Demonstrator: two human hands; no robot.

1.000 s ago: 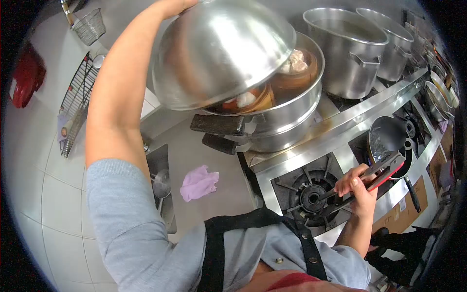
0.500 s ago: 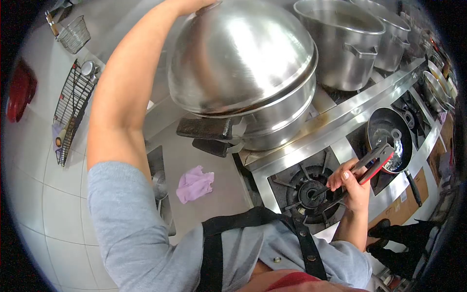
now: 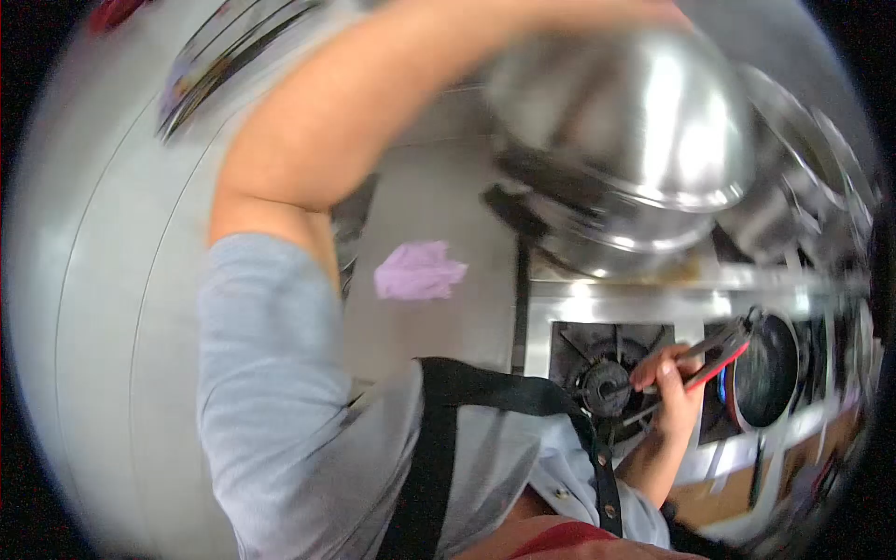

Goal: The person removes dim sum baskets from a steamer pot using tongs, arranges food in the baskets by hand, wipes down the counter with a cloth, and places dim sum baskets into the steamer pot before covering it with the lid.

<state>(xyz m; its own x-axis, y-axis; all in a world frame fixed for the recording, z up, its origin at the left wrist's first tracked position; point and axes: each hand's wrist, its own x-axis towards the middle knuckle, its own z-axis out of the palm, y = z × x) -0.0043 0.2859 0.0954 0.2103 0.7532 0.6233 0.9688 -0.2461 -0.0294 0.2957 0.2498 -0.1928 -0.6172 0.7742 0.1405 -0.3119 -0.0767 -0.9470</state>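
Observation:
A large domed metal lid (image 3: 644, 121) is over a wide steel pot (image 3: 616, 250) at upper right, tilted, with dark handles at the pot's left side. My left hand (image 3: 644, 13) is at the lid's top by the frame's edge; it is blurred, but appears closed on the lid's handle. My right hand (image 3: 670, 378) is wrapped round a pair of tongs (image 3: 721, 362) with red and dark grips, above a gas burner (image 3: 611, 378). Just right of the tongs, a black frying pan (image 3: 767, 373) sits over a blue flame.
A crumpled purple cloth (image 3: 420, 271) lies on the steel counter (image 3: 429, 191) to the left of the stove. Big steel pots (image 3: 779, 201) stand at the far right, smeared by motion. A wire rack (image 3: 238, 61) is at upper left, above the tiled floor.
The view has swung, so the cloth, pot and lid appear further right. My left arm has stretched rightward with the lid. My right hand still holds the tongs.

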